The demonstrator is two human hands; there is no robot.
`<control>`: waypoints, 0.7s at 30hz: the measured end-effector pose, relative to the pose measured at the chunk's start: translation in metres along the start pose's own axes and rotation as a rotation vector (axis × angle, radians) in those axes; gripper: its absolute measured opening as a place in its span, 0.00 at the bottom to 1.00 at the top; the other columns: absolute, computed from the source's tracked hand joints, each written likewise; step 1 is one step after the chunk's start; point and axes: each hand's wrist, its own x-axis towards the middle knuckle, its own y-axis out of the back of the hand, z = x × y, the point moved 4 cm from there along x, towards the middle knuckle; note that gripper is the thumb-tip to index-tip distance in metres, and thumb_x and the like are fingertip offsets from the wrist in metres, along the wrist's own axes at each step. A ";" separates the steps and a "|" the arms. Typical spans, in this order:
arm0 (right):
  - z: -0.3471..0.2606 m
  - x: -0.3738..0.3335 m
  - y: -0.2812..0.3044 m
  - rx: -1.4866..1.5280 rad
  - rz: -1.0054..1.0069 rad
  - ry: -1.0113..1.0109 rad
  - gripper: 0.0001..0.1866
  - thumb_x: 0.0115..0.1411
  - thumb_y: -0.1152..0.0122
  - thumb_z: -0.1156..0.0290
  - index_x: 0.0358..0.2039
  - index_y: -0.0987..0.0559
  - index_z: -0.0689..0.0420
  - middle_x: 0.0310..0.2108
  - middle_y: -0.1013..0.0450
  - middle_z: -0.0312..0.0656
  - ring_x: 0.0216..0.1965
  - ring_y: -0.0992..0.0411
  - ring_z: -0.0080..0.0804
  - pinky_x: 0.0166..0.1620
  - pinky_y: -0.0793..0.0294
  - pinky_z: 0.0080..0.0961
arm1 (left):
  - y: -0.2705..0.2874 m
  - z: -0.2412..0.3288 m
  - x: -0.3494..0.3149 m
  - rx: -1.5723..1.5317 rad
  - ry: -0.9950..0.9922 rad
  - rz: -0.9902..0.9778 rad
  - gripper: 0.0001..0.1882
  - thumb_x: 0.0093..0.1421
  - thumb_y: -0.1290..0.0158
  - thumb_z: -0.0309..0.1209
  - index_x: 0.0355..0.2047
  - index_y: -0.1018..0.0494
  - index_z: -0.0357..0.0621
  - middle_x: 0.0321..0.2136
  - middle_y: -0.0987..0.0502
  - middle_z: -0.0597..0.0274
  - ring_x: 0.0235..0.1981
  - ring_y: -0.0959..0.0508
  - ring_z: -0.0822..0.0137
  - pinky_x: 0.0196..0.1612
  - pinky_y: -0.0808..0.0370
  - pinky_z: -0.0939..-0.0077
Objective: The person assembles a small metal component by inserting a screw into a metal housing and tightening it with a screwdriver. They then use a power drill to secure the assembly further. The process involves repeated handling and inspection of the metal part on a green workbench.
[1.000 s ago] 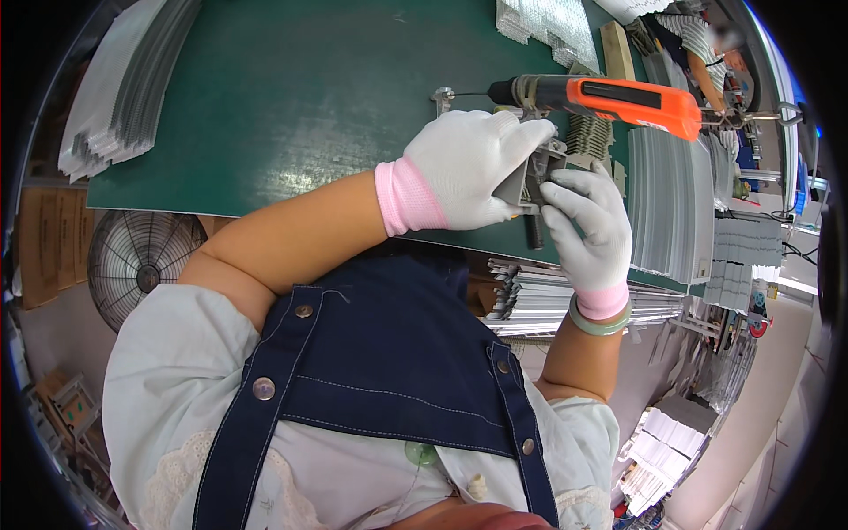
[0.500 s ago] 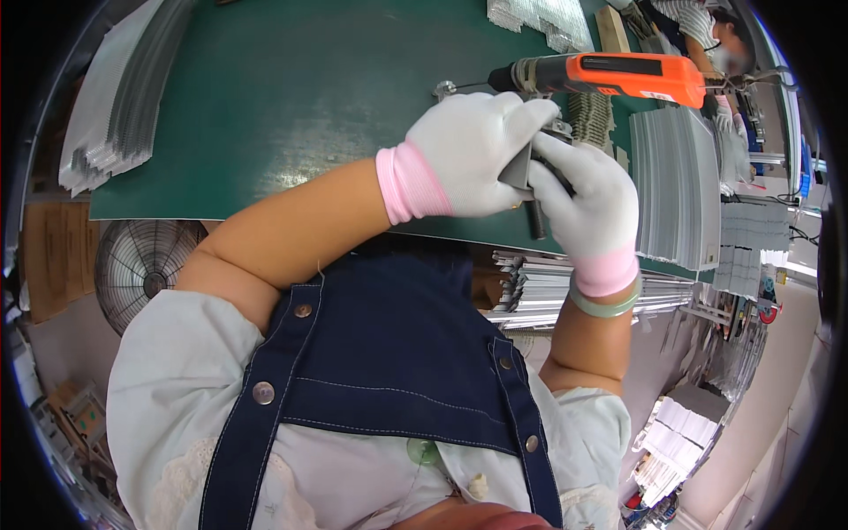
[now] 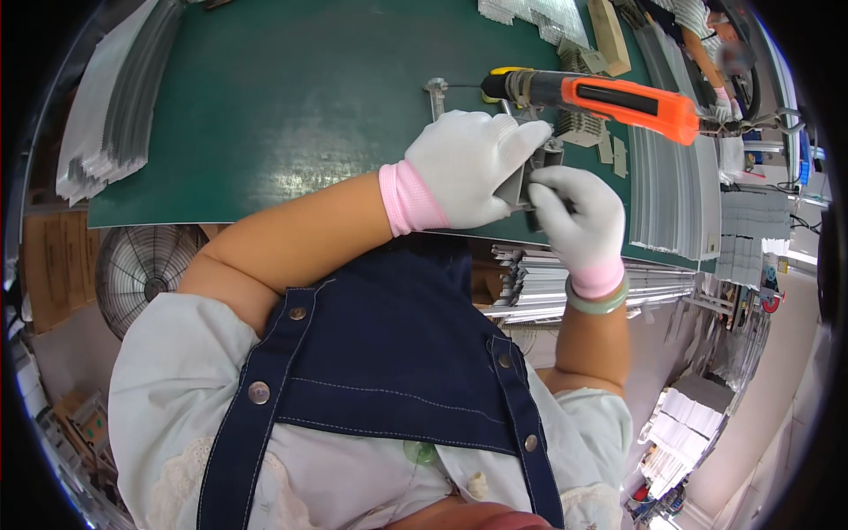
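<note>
My left hand (image 3: 473, 168), in a white glove with a pink cuff, is closed around a short grey metal profile (image 3: 512, 188) over the table's near edge. Close against the profile's right side is my right hand (image 3: 579, 208), gloved alike, its thumb and fingers pinched together. Whatever is between those fingertips is hidden. Beyond both hands, an orange and black power screwdriver (image 3: 618, 99) lies level, its long bit pointing left. By the bit's tip stands a small metal fitting (image 3: 435, 99). A dark rod-like part (image 3: 533, 221) shows below the profile.
The green table (image 3: 291, 106) carries stacked silver profiles (image 3: 110, 115) at left and more long strips (image 3: 676, 168) at right. A row of small metal pieces (image 3: 580, 124) and a wooden block (image 3: 609, 35) sit behind. A fan (image 3: 150, 274) stands lower left; another person works at upper right.
My right hand has drawn slightly down and left, its fingers now pinched at the profile's side. The screwdriver appears tilted more, its right end lower, and a yellow part behind it now shows.
</note>
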 end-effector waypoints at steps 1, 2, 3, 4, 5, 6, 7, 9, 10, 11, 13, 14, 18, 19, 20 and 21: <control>0.006 -0.010 0.001 0.086 0.107 -0.061 0.06 0.57 0.34 0.78 0.36 0.15 0.60 0.28 0.20 0.43 0.28 0.22 0.31 0.35 0.23 0.26 | 0.001 0.000 0.000 0.009 0.001 0.011 0.40 0.42 0.31 0.34 0.57 0.32 0.40 0.34 0.22 0.54 0.35 0.20 0.51 0.37 0.23 0.58; 0.014 -0.020 0.001 0.244 0.216 -0.140 0.07 0.59 0.32 0.81 0.39 0.15 0.64 0.31 0.20 0.40 0.31 0.24 0.21 0.38 0.24 0.19 | 0.003 0.000 0.001 0.006 0.001 0.019 0.40 0.42 0.31 0.34 0.57 0.32 0.40 0.35 0.22 0.53 0.35 0.20 0.51 0.37 0.23 0.58; 0.019 -0.025 -0.003 0.274 0.243 -0.158 0.07 0.59 0.32 0.81 0.39 0.16 0.65 0.32 0.20 0.39 0.32 0.24 0.20 0.38 0.24 0.19 | 0.003 0.001 0.001 -0.001 0.000 0.022 0.40 0.42 0.31 0.34 0.57 0.32 0.40 0.35 0.22 0.53 0.35 0.20 0.51 0.38 0.23 0.58; 0.023 -0.030 -0.006 0.305 0.269 -0.176 0.07 0.59 0.32 0.81 0.39 0.16 0.65 0.32 0.20 0.38 0.33 0.24 0.19 0.38 0.24 0.18 | 0.003 0.001 0.001 -0.008 -0.001 0.024 0.40 0.43 0.31 0.34 0.57 0.32 0.40 0.35 0.22 0.53 0.35 0.20 0.51 0.38 0.23 0.58; 0.024 -0.032 -0.008 0.335 0.296 -0.194 0.07 0.59 0.32 0.82 0.39 0.16 0.66 0.32 0.20 0.38 0.33 0.24 0.18 0.39 0.24 0.18 | 0.003 0.000 0.000 -0.007 -0.002 0.024 0.40 0.43 0.31 0.35 0.57 0.32 0.40 0.35 0.21 0.53 0.35 0.20 0.51 0.38 0.23 0.59; 0.020 -0.029 -0.011 0.323 0.261 -0.164 0.07 0.58 0.31 0.81 0.39 0.16 0.65 0.32 0.20 0.39 0.33 0.24 0.21 0.38 0.25 0.19 | 0.002 -0.001 0.000 -0.006 -0.003 0.025 0.40 0.43 0.31 0.35 0.57 0.32 0.40 0.36 0.21 0.53 0.36 0.20 0.51 0.38 0.23 0.59; 0.017 -0.028 -0.010 0.255 0.240 -0.130 0.07 0.58 0.31 0.82 0.38 0.16 0.64 0.31 0.20 0.39 0.32 0.24 0.21 0.38 0.25 0.19 | 0.002 -0.002 0.000 -0.005 -0.005 0.026 0.40 0.43 0.31 0.35 0.58 0.32 0.39 0.36 0.21 0.53 0.36 0.20 0.51 0.38 0.23 0.59; 0.013 -0.025 -0.008 0.120 0.196 -0.058 0.07 0.57 0.31 0.82 0.38 0.15 0.64 0.31 0.20 0.39 0.32 0.24 0.23 0.37 0.25 0.20 | 0.003 -0.002 0.000 -0.005 -0.009 0.024 0.40 0.43 0.31 0.34 0.58 0.32 0.39 0.36 0.21 0.53 0.36 0.19 0.50 0.38 0.23 0.58; 0.011 -0.024 -0.005 0.041 0.185 -0.019 0.07 0.57 0.32 0.82 0.37 0.15 0.63 0.31 0.20 0.40 0.30 0.24 0.24 0.36 0.26 0.21 | 0.004 -0.002 0.001 -0.002 -0.010 0.025 0.40 0.43 0.31 0.34 0.58 0.32 0.39 0.36 0.21 0.53 0.36 0.19 0.50 0.39 0.23 0.58; 0.014 -0.026 -0.007 0.122 0.208 -0.057 0.07 0.57 0.32 0.82 0.37 0.15 0.63 0.31 0.20 0.39 0.30 0.24 0.24 0.36 0.26 0.20 | 0.004 -0.002 0.001 -0.009 -0.007 0.027 0.40 0.42 0.32 0.34 0.58 0.32 0.39 0.36 0.21 0.53 0.36 0.19 0.50 0.39 0.23 0.58; 0.020 -0.032 -0.012 0.277 0.254 -0.136 0.07 0.58 0.32 0.81 0.38 0.15 0.63 0.30 0.20 0.39 0.29 0.25 0.23 0.35 0.27 0.20 | 0.005 -0.001 0.001 -0.029 -0.003 0.031 0.40 0.42 0.32 0.33 0.58 0.32 0.40 0.37 0.21 0.52 0.36 0.19 0.50 0.39 0.23 0.58; 0.022 -0.032 -0.013 0.302 0.262 -0.161 0.07 0.58 0.32 0.81 0.38 0.15 0.63 0.30 0.21 0.38 0.29 0.25 0.23 0.35 0.27 0.20 | 0.005 -0.002 0.002 -0.025 -0.008 0.040 0.40 0.41 0.32 0.32 0.58 0.32 0.40 0.37 0.21 0.52 0.36 0.20 0.49 0.38 0.23 0.58; 0.027 -0.032 -0.017 0.363 0.262 -0.204 0.07 0.58 0.32 0.81 0.39 0.16 0.63 0.28 0.23 0.38 0.26 0.28 0.22 0.33 0.29 0.20 | 0.006 -0.004 0.001 -0.029 -0.005 0.025 0.41 0.40 0.33 0.31 0.58 0.32 0.40 0.36 0.22 0.52 0.36 0.20 0.48 0.38 0.23 0.58; 0.027 -0.032 -0.017 0.367 0.255 -0.199 0.07 0.58 0.32 0.81 0.39 0.16 0.63 0.26 0.24 0.38 0.25 0.29 0.23 0.32 0.29 0.21 | 0.007 -0.004 0.001 -0.036 0.000 0.010 0.41 0.40 0.33 0.31 0.58 0.32 0.40 0.36 0.22 0.52 0.36 0.20 0.48 0.39 0.23 0.58; 0.022 -0.031 -0.016 0.254 0.242 -0.116 0.08 0.58 0.32 0.81 0.40 0.15 0.62 0.25 0.25 0.38 0.23 0.29 0.25 0.30 0.30 0.22 | 0.007 -0.004 0.001 -0.031 0.004 0.005 0.41 0.40 0.33 0.31 0.58 0.32 0.41 0.36 0.22 0.52 0.36 0.20 0.48 0.39 0.23 0.58; 0.017 -0.030 -0.014 0.140 0.226 -0.033 0.09 0.58 0.32 0.80 0.40 0.15 0.61 0.23 0.26 0.38 0.22 0.30 0.26 0.29 0.31 0.24 | 0.008 -0.004 0.001 -0.026 0.010 0.002 0.41 0.40 0.33 0.31 0.58 0.32 0.41 0.36 0.22 0.52 0.36 0.20 0.48 0.39 0.23 0.58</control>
